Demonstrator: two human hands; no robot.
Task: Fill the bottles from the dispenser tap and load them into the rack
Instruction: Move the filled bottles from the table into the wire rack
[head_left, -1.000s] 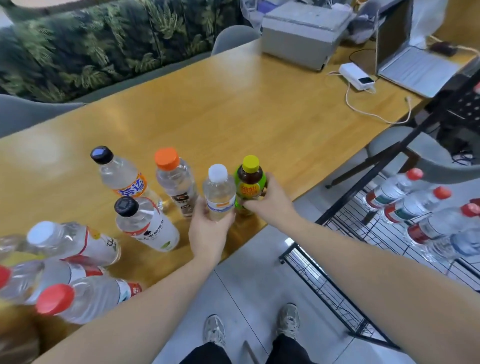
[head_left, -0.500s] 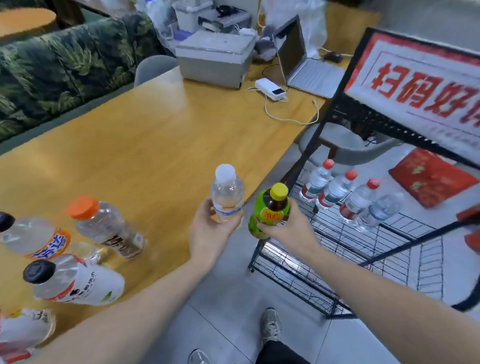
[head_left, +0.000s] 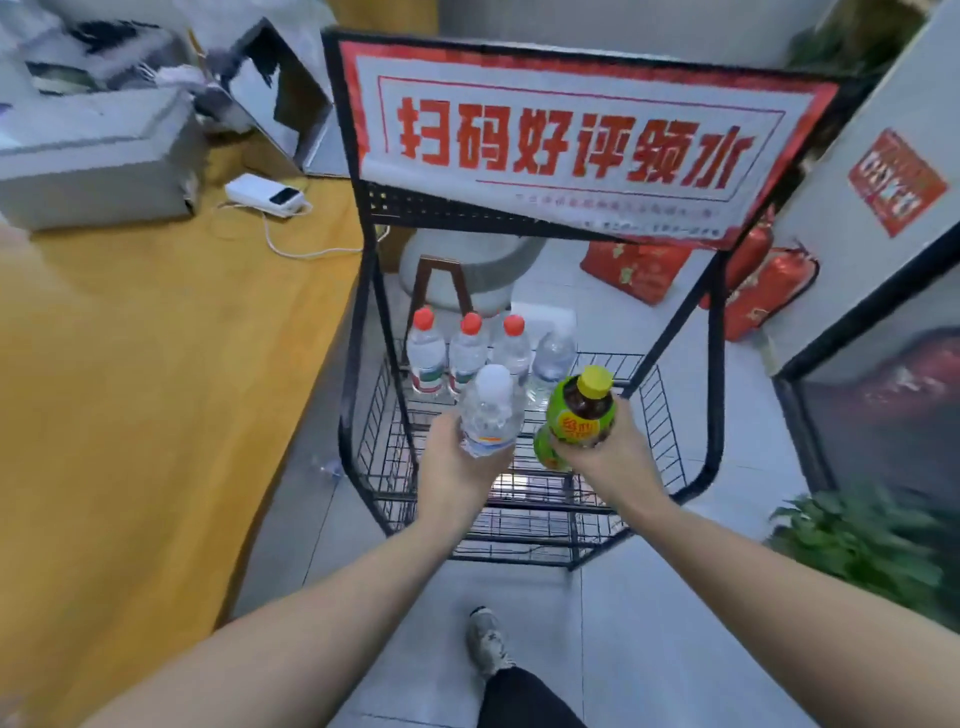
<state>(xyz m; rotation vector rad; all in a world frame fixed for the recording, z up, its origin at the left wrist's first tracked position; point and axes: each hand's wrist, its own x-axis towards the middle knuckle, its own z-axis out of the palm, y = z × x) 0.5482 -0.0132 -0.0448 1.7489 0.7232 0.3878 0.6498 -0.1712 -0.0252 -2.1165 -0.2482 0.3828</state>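
left hand (head_left: 457, 462) gripping clear bottle (head_left: 491, 410), right hand (head_left: 605, 457) gripping green bottle (head_left: 579, 415), now over rack (head_left: 519, 499), table behind

You can read 扫码好评领水 in big red characters on the sign (head_left: 571, 140) atop the rack (head_left: 358, 322). The sign's small print and the bottle labels are too blurred for you to read.

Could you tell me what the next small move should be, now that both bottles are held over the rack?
Probably lower the clear bottle in the left hand onto the wire shelf, beside the standing red-capped bottles; bare shelf shows below.
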